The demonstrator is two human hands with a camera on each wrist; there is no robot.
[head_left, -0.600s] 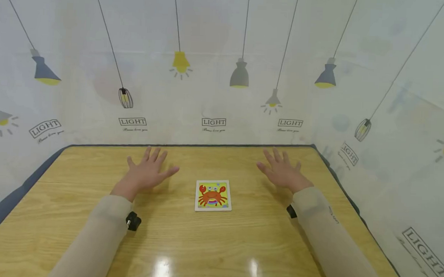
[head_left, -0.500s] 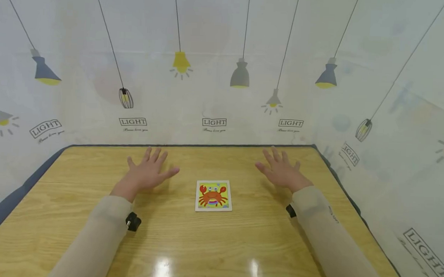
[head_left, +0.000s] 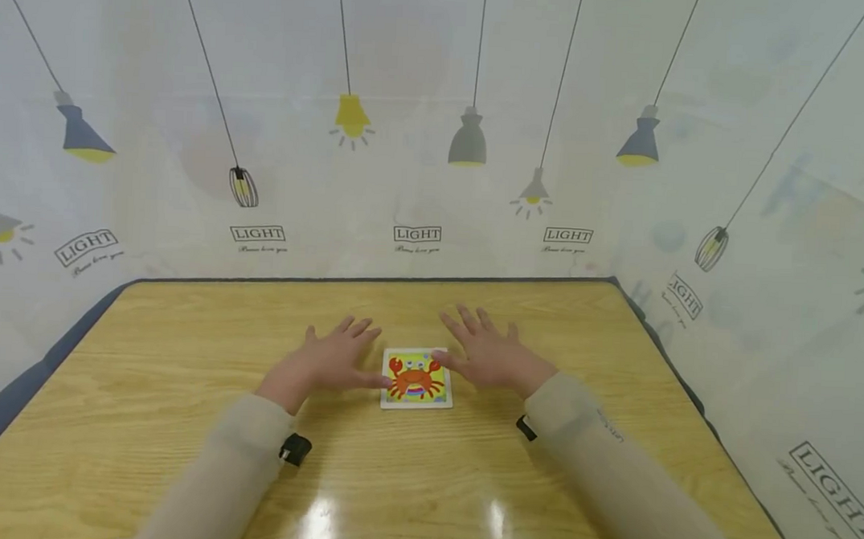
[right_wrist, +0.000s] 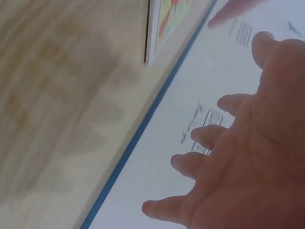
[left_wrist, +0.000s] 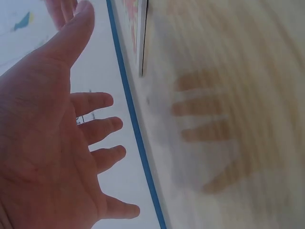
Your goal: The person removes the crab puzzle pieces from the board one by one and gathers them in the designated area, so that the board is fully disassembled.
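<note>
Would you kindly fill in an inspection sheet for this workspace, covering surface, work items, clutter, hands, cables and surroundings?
Surface: wood-grain table; two bright reflections towards the near side.
Job's things: one white-edged crab picture, lying flat.
Clutter: nothing seen.
Hands: left hand and right hand have fingers spread and hold nothing; in the head view, both thumbs overlap the picture's sides.
Cables: nothing seen; the hanging cords are part of the backdrop print.
Surroundings: pale backdrop with printed lamps and LIGHT labels; a black device at each wrist.
</note>
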